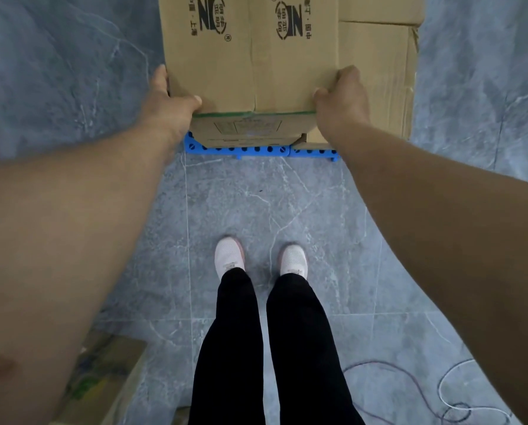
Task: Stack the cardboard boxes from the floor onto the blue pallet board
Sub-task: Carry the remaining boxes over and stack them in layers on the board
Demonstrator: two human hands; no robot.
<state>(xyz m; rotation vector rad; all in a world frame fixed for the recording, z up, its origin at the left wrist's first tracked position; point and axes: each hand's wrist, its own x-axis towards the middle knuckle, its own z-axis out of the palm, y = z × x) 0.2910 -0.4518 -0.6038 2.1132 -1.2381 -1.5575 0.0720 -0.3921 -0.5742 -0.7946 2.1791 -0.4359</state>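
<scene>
- Head view, looking down: brown printed cardboard box (253, 56), held at its near corners over the blue perforated plastic pallet board (241, 149).
- Left hand (167, 99): curled round the box's near-left corner, thumb on the top face, fingers down the side.
- Right hand (342, 99): curled round the near-right corner in the same way.
- Location: box sits above a lower cardboard box (247, 131) with a green-taped edge, which rests on the pallet board; a plain brown box (376, 78) stands just beside it on the right.
- Step in hand, as judged: setting or squaring the box on the stack; whether it is fully seated cannot be told.
- Next move calls for: aligning the near edge with the box below, then releasing both hands evenly.
- Orientation: long axis appears to run away from the person; printed logos read upside down from here, their tops toward the person.
- Also present: another cardboard box (109, 375) on the grey marbled floor tiles (256, 204), likely next to stack.
</scene>
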